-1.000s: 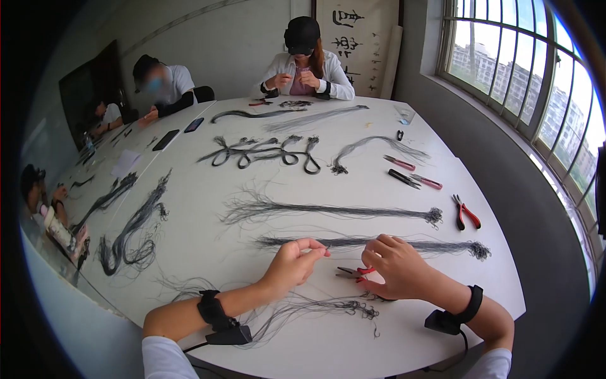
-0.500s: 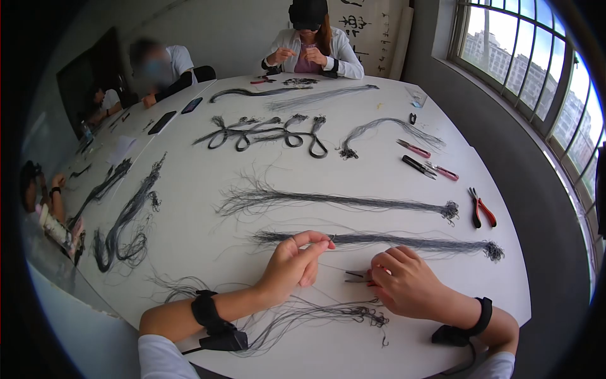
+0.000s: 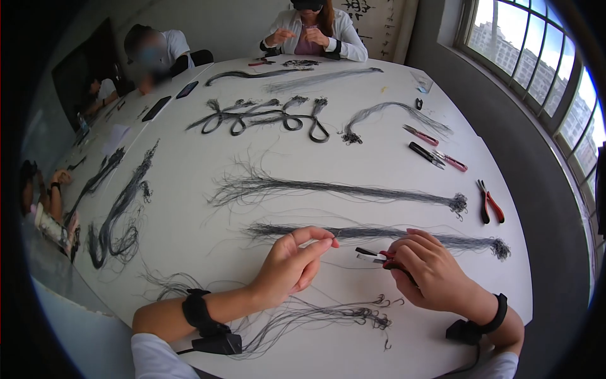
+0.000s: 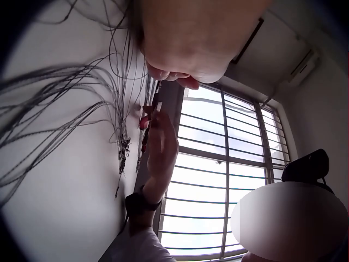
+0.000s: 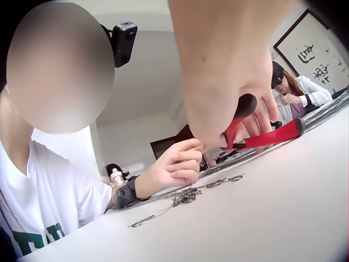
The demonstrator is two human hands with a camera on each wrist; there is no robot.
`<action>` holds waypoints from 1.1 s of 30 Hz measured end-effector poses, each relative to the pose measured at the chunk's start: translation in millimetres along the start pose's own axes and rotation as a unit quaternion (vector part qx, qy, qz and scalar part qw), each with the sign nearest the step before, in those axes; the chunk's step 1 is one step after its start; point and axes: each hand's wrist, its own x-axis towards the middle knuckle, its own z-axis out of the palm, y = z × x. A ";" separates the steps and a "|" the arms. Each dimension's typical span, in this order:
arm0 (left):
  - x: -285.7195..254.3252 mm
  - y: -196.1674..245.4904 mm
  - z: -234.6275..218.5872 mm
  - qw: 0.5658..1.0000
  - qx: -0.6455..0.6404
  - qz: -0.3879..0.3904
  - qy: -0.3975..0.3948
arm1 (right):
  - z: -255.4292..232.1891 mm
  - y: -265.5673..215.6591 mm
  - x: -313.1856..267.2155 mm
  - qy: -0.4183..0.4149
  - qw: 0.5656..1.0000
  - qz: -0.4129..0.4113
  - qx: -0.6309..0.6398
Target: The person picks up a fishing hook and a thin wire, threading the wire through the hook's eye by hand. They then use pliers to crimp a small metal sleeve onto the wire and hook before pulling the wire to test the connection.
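Observation:
The left hand (image 3: 287, 262) pinches a thin dark strand between thumb and forefinger, above the near end of a long dark wire bundle (image 3: 372, 232). To its right, the right hand (image 3: 430, 268) grips red-handled pliers (image 3: 384, 258), whose jaws point left toward the left fingertips, apart from them. In the right wrist view the red handles (image 5: 272, 136) spread out from under the right hand (image 5: 229, 82). A loose bundle with hooked ends (image 3: 366, 316) lies on the table below both hands. In the left wrist view the left hand (image 4: 185, 43) hides what its fingertips hold.
A second straight bundle (image 3: 353, 189) lies farther back, with looped bundles (image 3: 252, 117) beyond. Snips (image 3: 427, 155) and another pair of red pliers (image 3: 489, 202) are at the right. More bundles (image 3: 123, 196) lie left. Several people sit around the white table (image 3: 177, 189).
The right hand has picked the pliers up off the table and turned them so the jaws point left. The left hand keeps its pinch. The head view has tilted down.

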 end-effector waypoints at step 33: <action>-3.3 -5.3 -0.6 0.954 0.255 0.151 0.050 | 33.7 0.7 25.3 0.137 0.982 0.043 0.124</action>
